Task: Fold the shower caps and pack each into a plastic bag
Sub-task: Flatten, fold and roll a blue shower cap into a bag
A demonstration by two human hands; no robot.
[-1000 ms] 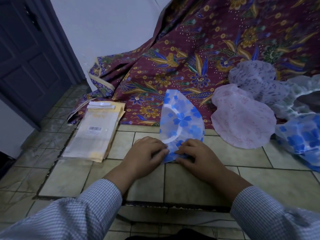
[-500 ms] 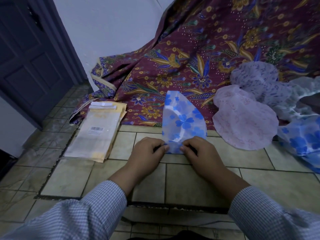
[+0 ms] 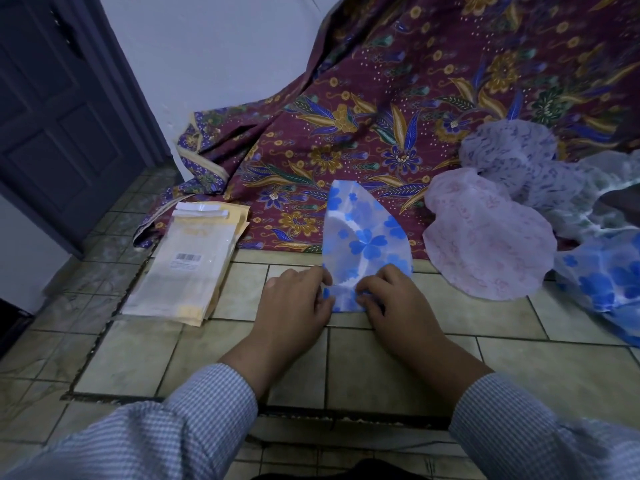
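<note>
A blue-flowered shower cap [image 3: 363, 240] lies folded into a narrow wedge on the tiled floor, its far end on the batik cloth. My left hand [image 3: 294, 303] pinches the near left edge of its folded-up bottom. My right hand [image 3: 394, 299] pinches the near right edge of the same fold. A stack of clear plastic bags [image 3: 188, 261] with a barcode label lies flat to the left of the cap.
A maroon batik cloth [image 3: 381, 109] covers the floor and rises behind. On the right lie a pink shower cap [image 3: 485, 240], a pale lilac one [image 3: 512, 157] and another blue-flowered one [image 3: 606, 275]. A dark door [image 3: 52, 116] stands at the left.
Both hands have moved away from me along the floor, rolling the cap's near end up into a fold. The cap now looks shorter.
</note>
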